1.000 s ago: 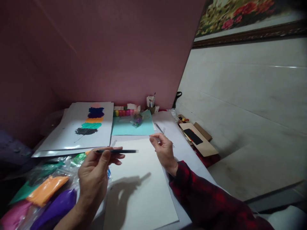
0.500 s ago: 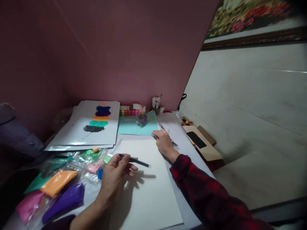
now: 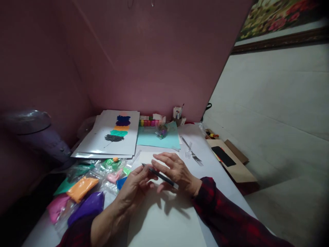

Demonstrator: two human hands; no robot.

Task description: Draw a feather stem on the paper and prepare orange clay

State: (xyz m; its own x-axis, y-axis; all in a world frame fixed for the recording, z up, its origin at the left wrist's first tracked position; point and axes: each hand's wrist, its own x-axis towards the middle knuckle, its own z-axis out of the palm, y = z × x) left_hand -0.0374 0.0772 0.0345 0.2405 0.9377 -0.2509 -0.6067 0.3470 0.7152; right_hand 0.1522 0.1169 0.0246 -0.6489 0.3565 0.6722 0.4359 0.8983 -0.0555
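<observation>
A dark pen (image 3: 163,177) is pinched between the thumb and fingers of my left hand (image 3: 135,185), its light end slanting down to the right. My right hand (image 3: 178,171) hovers at the pen's far side with fingers stretched apart; whether it touches the pen I cannot tell. Under both hands lies a blank white sheet of paper (image 3: 167,219), darkened by their shadows. Right of it rest a metal fork (image 3: 192,152) and a smaller clear fork (image 3: 188,154).
Bags of coloured clay, such as an orange one (image 3: 82,188) and a purple one (image 3: 88,207), crowd the left. Behind lie a painted sheet (image 3: 97,137), turquoise paper (image 3: 146,138) and a brush holder (image 3: 177,120). A lilac bottle (image 3: 48,140) stands far left.
My right hand has left the paper's upper right edge and come beside the pen, fingers spreading. My left hand still holds the pen. The view has shifted, uncovering the forks.
</observation>
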